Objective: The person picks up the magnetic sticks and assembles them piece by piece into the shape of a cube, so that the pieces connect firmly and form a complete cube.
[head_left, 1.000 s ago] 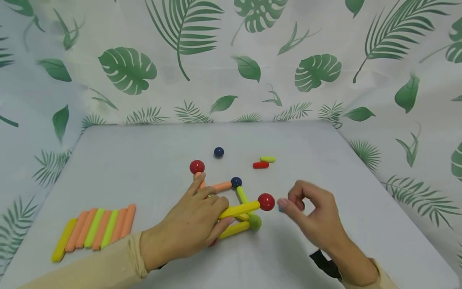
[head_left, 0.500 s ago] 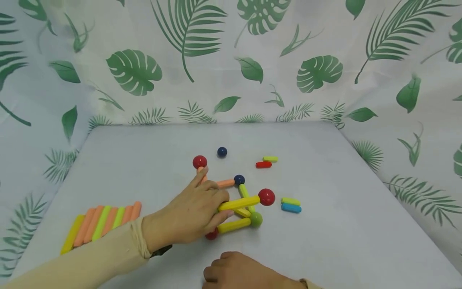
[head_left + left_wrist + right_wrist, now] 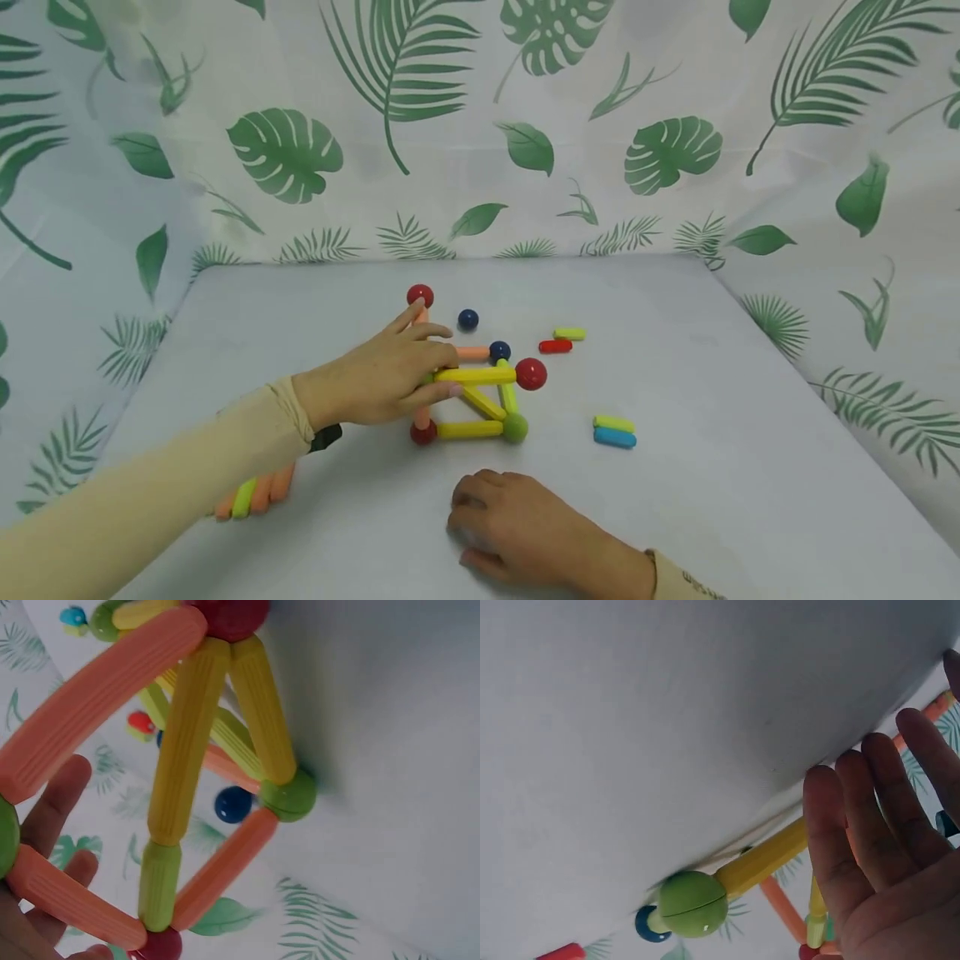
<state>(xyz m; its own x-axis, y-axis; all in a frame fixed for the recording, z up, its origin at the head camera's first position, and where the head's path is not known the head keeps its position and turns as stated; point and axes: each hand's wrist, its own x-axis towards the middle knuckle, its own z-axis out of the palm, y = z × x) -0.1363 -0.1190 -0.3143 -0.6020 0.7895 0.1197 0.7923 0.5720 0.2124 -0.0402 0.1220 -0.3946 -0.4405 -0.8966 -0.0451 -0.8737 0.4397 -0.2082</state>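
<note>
A frame of coloured rods and balls, a magnetic stick-and-ball structure (image 3: 480, 377), stands on the table, partly behind my left hand (image 3: 378, 371). That hand grips it around a green ball (image 3: 6, 836), thumb below a yellow rod and fingers above. One finger reaches to the upper red ball (image 3: 420, 295). Another red ball (image 3: 531, 374) caps the yellow rod's right end; a lower green ball (image 3: 515, 428) and a dark blue ball (image 3: 500, 351) join other rods. Nearer the front, my right hand (image 3: 525, 525) rests on the table, fingers loosely bent, holding nothing.
Behind the structure lies a loose dark blue ball (image 3: 468, 319). To its right are a short red rod (image 3: 555, 346) and a lime rod (image 3: 569, 333). A blue rod (image 3: 615, 437) touches another lime rod (image 3: 613, 423). My left sleeve covers most of a rod row (image 3: 258, 492).
My right hand let go of the blue rod beside a lime rod and moved to the front middle. My left hand shifted the structure away from me and turned it, raising the far red ball.
</note>
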